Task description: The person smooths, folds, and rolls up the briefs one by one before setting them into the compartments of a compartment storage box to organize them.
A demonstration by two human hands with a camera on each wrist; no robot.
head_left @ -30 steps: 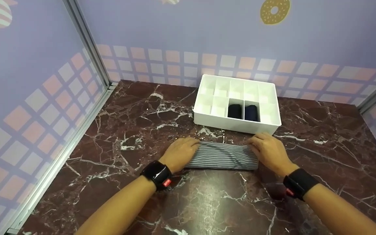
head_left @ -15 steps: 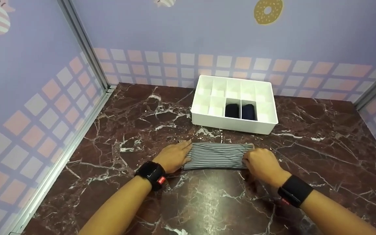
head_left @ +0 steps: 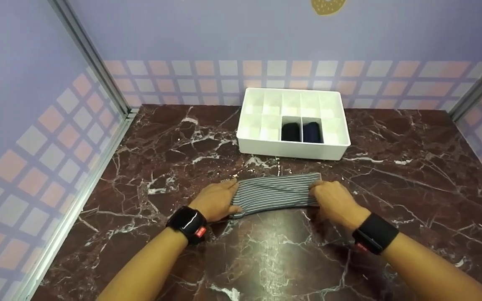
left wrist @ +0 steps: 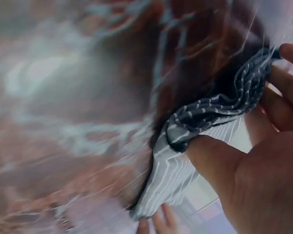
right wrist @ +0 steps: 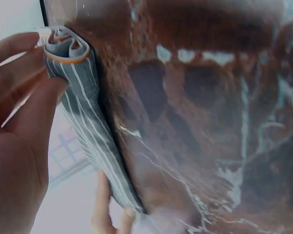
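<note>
A folded grey-and-white striped cloth lies crosswise in front of me, between both hands. My left hand rests on its left end, fingers and thumb extended and spread across its width. In the left wrist view, layered folds show at this end, with the thumb at one edge. My right hand pinches the opposite end between thumb and curled fingers. An orange-edged, rolled-in fold of the cloth shows there in the right wrist view. The cloth's exact kind cannot be told.
Behind the cloth stands a white divided box. A black bundle and a navy bundle sit in adjoining front compartments. The tabletop is dark red marble, bounded by patterned walls at the back and sides.
My left hand has slid slightly left and flattened. The right hand has shifted from the cloth's far corner to the middle of its right end and grips it. The cloth now slants upward to the right.
</note>
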